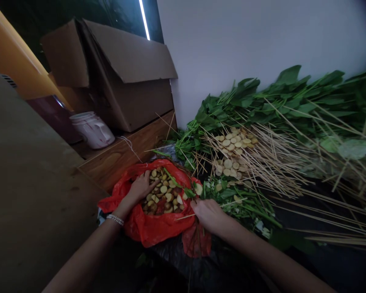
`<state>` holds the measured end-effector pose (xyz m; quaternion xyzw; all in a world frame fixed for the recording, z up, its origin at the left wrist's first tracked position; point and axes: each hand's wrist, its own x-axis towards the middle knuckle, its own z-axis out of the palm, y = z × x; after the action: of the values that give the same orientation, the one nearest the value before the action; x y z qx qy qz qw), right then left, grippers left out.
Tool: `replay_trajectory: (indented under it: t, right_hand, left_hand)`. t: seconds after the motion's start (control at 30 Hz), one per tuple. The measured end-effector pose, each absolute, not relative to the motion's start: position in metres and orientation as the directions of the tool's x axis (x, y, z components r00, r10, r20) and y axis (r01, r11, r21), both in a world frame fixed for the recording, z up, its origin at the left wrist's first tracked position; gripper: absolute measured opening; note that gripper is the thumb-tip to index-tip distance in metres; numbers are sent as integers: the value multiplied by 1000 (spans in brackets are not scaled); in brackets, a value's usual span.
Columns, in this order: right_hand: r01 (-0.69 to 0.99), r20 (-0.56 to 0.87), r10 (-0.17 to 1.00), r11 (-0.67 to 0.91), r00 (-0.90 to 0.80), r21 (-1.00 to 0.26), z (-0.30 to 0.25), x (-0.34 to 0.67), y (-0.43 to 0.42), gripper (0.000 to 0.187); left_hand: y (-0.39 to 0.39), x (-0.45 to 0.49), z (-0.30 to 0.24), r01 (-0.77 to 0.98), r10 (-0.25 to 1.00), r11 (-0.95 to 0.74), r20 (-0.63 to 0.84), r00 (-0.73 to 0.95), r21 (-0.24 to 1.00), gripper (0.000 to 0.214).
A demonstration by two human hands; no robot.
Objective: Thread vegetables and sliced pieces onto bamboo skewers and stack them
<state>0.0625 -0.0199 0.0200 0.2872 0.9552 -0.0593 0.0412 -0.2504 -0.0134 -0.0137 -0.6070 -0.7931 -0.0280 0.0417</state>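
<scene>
pressing our spread left hand [142, 187] on the pale slices [164, 195] in the red plastic bag [149, 228] at six o'clock (that keeps them still), our right hand [209, 215] curls beside green stems [234, 203], pinching or not we cannot tell.

A red plastic bag [152, 228] holds pale yellow slices [164, 189] flecked with brown, beside dark green leaves [280, 97] and straw-coloured wooden skewers [271, 162]; a white mug [91, 130] shows pinkish streaks.

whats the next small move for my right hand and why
Probably lift the leafy green stem off the slices with your right hand. It lies across the pale round slices in the red plastic bag, right beside that hand, while your left hand rests among the slices.
</scene>
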Motion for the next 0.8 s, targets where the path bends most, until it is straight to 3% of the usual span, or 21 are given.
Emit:
replay_trajectory:
  t: [0.23, 0.5, 0.7, 0.8]
  right_hand:
    - [443, -58, 439, 886, -896, -138, 21, 52, -25, 24]
    - [458, -39, 457, 879, -889, -134, 14, 53, -27, 33]
    - [429, -2, 435, 887, -900, -174, 14, 59, -35, 35]
    - [398, 12, 406, 900, -914, -178, 14, 59, -35, 20]
  left_hand:
    - [-6, -242, -16, 962, 953, 273, 137, -272, 11, 69]
    - [-1, -240, -18, 979, 967, 205, 155, -201, -12, 55]
    - [0, -243, -17, 977, 959, 210, 184, -214, 39, 51]
    - [1, -245, -18, 971, 953, 228, 191, -237, 64, 50]
